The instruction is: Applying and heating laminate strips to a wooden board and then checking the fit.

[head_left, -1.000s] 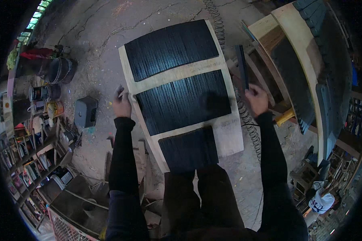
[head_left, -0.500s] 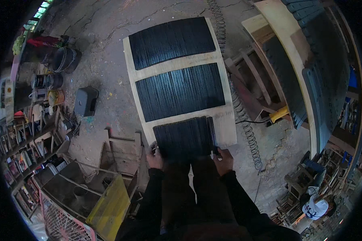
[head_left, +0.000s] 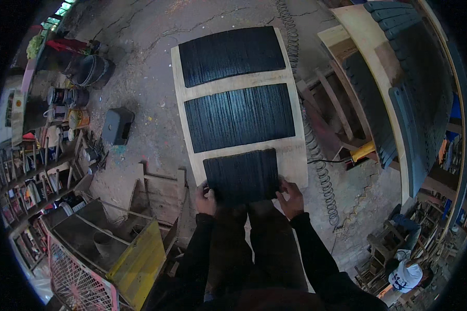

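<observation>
On the near end of the board (head_left: 292, 161), touching both edges of the black strips (head_left: 241, 175) with left hand (head_left: 206, 201) and right hand (head_left: 290, 199), set apart; cannot tell whether clamped. Farther up, see two wider panels (head_left: 239, 112); rightward, a coiled hose (head_left: 325, 191).

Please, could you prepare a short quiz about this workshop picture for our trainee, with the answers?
1. How many black panels lie on the central pale board?
2. True or false: the left hand is at the left edge of the nearest panel.
3. What lies right of that board? A) grey box; B) coiled hose; C) yellow sheet.

Key: 1. Three; 2. True; 3. B.
</observation>
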Available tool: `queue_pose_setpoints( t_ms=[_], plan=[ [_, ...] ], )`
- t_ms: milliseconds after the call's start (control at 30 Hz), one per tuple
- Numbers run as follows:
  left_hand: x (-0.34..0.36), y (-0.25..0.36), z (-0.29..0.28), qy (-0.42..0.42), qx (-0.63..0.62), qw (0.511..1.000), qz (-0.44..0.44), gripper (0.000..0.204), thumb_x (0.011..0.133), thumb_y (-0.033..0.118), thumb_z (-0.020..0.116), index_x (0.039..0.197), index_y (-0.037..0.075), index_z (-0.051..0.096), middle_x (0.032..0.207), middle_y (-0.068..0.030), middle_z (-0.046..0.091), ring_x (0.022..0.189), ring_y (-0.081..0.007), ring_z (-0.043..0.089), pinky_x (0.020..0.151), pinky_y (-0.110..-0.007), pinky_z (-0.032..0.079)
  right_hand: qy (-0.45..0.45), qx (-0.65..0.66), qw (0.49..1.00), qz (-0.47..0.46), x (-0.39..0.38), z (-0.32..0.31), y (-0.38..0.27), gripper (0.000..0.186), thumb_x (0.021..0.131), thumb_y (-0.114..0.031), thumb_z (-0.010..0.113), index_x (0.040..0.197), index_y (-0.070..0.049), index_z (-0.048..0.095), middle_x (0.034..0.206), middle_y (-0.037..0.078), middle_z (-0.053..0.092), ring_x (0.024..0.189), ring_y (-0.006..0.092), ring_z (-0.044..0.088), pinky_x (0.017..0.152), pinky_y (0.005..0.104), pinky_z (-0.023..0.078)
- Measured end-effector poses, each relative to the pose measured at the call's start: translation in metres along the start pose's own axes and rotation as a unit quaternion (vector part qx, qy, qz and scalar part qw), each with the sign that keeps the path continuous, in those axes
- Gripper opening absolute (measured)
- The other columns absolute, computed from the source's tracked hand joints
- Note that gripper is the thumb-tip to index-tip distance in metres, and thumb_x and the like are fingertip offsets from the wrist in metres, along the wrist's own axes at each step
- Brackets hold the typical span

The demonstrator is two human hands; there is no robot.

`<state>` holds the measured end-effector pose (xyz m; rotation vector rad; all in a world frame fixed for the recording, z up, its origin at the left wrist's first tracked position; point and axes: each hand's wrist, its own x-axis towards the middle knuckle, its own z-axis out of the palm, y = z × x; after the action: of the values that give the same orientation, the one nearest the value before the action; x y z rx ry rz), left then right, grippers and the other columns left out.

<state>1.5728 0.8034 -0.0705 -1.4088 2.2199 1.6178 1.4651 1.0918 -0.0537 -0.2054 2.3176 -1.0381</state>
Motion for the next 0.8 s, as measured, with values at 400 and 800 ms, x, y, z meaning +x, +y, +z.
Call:
queue_pose_setpoints(
  t_ms=[400,800],
  plan=[
    [-0.004,-0.001,0.008,-0.016,-0.002,1.000,0.021,0.038,0.087,0.006,0.057,0.124,-0.001,0.055,0.115,-0.0153,0.056,0.102,-0.0261,0.061,0.085,-0.037,0.052,-0.004,0.010,0.999,-0.030,0.009,0.001,0.014,0.055,0.088,-0.012,0.064,0.139,-0.003,0.045,0.129,0.022,0.051,0.115,0.0396,0.054,0.095,0.0449,0.048],
    [-0.002,0.000,0.007,-0.008,0.018,1.000,0.005,0.038,0.088,0.004,0.054,0.126,0.001,0.055,0.114,-0.0162,0.059,0.103,-0.0283,0.062,0.086,-0.037,0.051,0.063,0.021,0.998,-0.007,0.015,-0.009,0.002,0.033,0.093,-0.012,0.058,0.125,-0.001,0.057,0.108,0.018,0.061,0.089,0.0278,0.064,0.078,0.0372,0.054]
  ],
)
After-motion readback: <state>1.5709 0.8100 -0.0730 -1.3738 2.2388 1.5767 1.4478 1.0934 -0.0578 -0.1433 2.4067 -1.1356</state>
